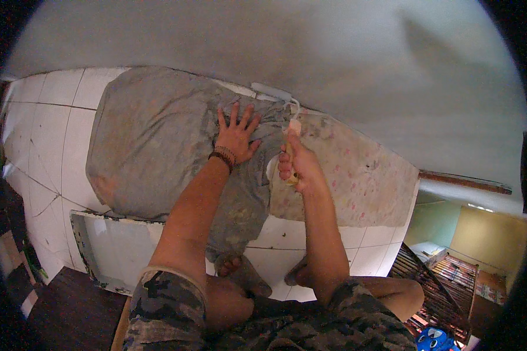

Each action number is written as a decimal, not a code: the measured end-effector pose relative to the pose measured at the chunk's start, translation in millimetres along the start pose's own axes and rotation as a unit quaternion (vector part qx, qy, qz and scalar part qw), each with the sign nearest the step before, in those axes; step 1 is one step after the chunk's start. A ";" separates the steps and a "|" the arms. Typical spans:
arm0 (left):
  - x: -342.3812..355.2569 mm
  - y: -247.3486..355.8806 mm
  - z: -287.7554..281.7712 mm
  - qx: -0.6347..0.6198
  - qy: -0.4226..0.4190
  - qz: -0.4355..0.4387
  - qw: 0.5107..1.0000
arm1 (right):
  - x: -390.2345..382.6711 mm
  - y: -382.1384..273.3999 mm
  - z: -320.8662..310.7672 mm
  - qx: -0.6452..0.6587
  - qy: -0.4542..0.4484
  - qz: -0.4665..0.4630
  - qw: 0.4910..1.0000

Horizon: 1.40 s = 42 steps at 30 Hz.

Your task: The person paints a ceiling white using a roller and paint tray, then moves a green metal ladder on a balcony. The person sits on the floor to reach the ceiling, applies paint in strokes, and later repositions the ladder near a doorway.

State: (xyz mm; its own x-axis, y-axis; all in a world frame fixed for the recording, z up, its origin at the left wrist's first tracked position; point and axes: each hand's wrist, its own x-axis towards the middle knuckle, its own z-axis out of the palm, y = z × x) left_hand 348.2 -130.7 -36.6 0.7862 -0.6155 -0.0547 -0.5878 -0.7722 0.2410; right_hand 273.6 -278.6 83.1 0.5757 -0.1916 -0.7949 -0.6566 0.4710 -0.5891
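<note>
My right hand [298,161] is wrapped round the handle of a paint roller [271,91]. Its pale roller head lies along the foot of the wall [345,64], touching or nearly touching it. My left hand [237,136] rests flat on a crumpled grey cloth [152,137], fingers spread. That cloth covers the floor up to the wall's base. To the right, a stained beige sheet with a faint flower pattern [351,175] lies beside it. A small white patch behind my right hand is partly hidden, and I cannot tell what it is.
A paint tray with a dark, chipped rim [82,248] sits on the white tiles [47,134] at left, next to dark brown furniture [70,310]. At right, beyond the wall's end, are a slatted railing [445,281] and a blue thing [436,339]. My feet stand close behind the cloth.
</note>
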 end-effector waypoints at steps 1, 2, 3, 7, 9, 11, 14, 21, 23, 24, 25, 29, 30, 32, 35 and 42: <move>-0.1 -0.1 0.0 0.003 -0.006 0.002 1.000 | 1.5 3.7 -0.1 -0.004 0.005 -0.007 1.000; 0.1 0.1 -0.1 0.005 -0.012 0.004 1.000 | 6.4 6.9 -0.4 -0.004 0.008 0.000 1.000; 0.9 -0.4 -2.0 0.009 -0.017 0.005 1.000 | 11.4 6.5 3.2 -0.004 0.010 0.007 1.000; 0.2 -0.2 -5.4 0.020 -0.042 0.003 0.999 | -3.0 0.9 7.6 -0.013 0.006 -0.010 1.000; 0.8 -0.8 -6.1 0.008 -0.054 0.005 0.998 | -0.6 5.1 8.3 0.000 0.004 -0.009 1.000; 0.9 0.0 -4.4 0.002 -0.043 0.004 0.999 | 5.8 10.6 2.5 0.003 0.009 -0.006 1.000; 5.1 4.6 -13.1 0.005 -0.061 0.001 0.998 | 13.7 8.6 -4.0 0.010 0.001 -0.002 1.000; 1.9 -1.4 -5.6 -0.019 -0.016 0.001 1.000 | -10.4 0.6 13.1 0.016 0.011 -0.002 1.000; 7.4 4.8 -11.7 -0.001 -0.052 0.002 0.999 | -8.8 -1.7 9.4 0.021 0.005 -0.011 1.000; 4.3 2.0 -11.1 0.008 -0.077 -0.010 0.997 | -24.1 -8.1 13.6 0.022 -0.010 -0.018 1.000; 2.4 1.0 -8.5 0.002 -0.073 -0.011 0.997 | -39.3 -12.2 14.9 0.026 -0.017 -0.028 0.999; 1.2 -3.1 -1.7 -0.012 -0.045 0.000 0.999 | -49.9 -13.2 17.6 0.052 -0.002 -0.013 0.999; 1.7 -3.3 -5.5 -0.010 -0.034 0.002 0.999 | -38.8 -10.6 21.3 0.039 0.006 -0.014 0.999; 6.9 2.9 -12.2 0.001 -0.070 0.001 0.998 | -33.1 -13.5 16.5 0.032 0.008 -0.019 0.999; 2.8 1.7 -17.1 0.003 -0.085 -0.008 0.996 | -60.4 -27.3 18.4 0.042 -0.015 -0.021 0.999; 4.5 2.3 -21.3 0.038 -0.098 -0.015 0.994 | -58.1 -25.3 23.8 0.045 -0.005 -0.012 0.999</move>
State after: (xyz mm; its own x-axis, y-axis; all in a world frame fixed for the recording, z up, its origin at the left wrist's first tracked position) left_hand 354.5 -131.8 -15.7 0.7558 -0.6048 -0.2508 -0.5828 -0.7960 0.1634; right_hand 268.3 -258.9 147.7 0.5957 -0.1954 -0.7791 -0.5967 0.5416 -0.5921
